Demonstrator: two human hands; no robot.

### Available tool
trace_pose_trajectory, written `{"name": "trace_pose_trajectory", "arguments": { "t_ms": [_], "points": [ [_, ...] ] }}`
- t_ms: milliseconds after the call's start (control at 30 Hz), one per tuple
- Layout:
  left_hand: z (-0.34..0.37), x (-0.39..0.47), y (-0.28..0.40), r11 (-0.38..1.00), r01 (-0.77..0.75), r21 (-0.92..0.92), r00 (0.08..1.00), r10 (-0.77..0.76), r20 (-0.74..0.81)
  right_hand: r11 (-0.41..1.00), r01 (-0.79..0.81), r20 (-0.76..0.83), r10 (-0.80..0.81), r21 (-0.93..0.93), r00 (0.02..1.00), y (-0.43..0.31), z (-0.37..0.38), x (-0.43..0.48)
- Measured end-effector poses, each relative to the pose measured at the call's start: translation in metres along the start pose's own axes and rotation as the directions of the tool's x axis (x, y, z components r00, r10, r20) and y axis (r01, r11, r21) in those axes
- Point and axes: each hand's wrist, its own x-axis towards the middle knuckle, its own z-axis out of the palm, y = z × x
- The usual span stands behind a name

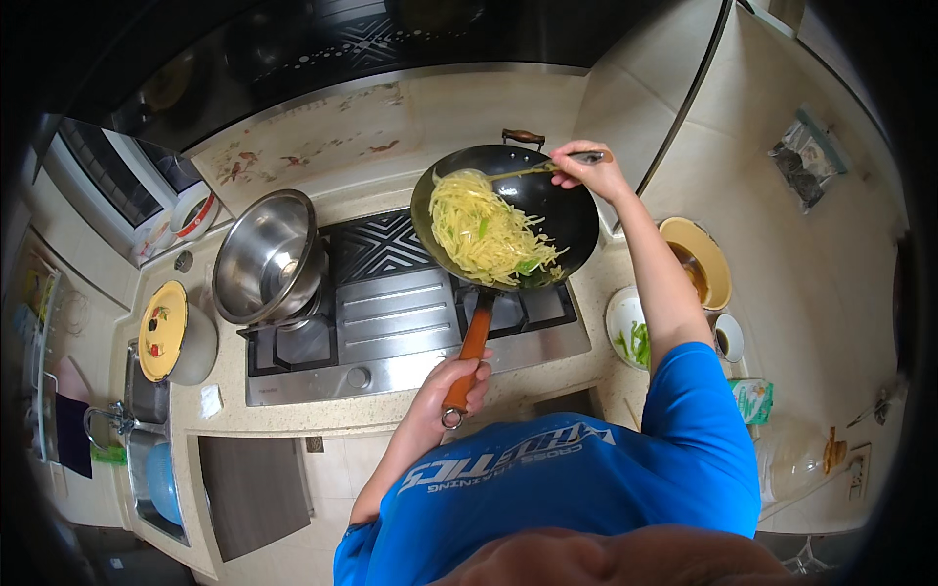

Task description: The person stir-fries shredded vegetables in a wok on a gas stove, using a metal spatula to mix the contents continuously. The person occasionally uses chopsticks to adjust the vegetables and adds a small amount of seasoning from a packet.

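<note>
My left hand (465, 384) is closed around the wooden handle (479, 329) of a black wok (579, 220) over the right side of the gas stove. Shredded pale yellow vegetable, perhaps potato (476, 234), with a few green pieces, lies mostly in the wok's left half. Above the wok's far right rim, my right hand (586, 172) grips a long-handled metal utensil (513, 174), whose head meets the shreds at the upper left and is partly hidden by them. A second, small wooden handle (523, 136) stands up at the wok's far rim.
A large steel bowl (253, 256) rests over the left burner of the stove (396, 308). Left of it stand a yellow-lidded pot (165, 329) and a sink (146, 406). At right are a plate with green strips (621, 311), a yellow basin (711, 256) and a small bowl (731, 338).
</note>
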Motion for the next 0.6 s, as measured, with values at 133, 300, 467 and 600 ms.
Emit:
{"name": "trace_pose_trajectory", "arguments": {
  "t_ms": [133, 300, 467, 600],
  "points": [
    [0.0, 0.003, -0.003, 1.0, -0.009, 0.007, 1.0, 0.009, 0.023, 0.963, 0.178, 0.283, -0.117, -0.201, 0.952, -0.049, 0.013, -0.06],
    [-0.004, 0.006, -0.007, 1.0, -0.01, -0.003, 0.999, 0.01, 0.049, 0.815, 0.424, 0.403, -0.261, -0.395, 0.877, -0.123, -0.002, -0.139],
    [-0.005, 0.005, -0.008, 1.0, -0.023, 0.003, 0.999, 0.022, 0.037, 0.736, 0.475, 0.498, -0.216, -0.483, 0.84, -0.156, -0.014, -0.174],
    [0.0, 0.005, -0.005, 1.0, -0.003, 0.007, 0.999, 0.002, 0.038, 0.814, 0.37, 0.365, -0.211, -0.447, 0.907, -0.099, 0.023, -0.147]
  ]
}}
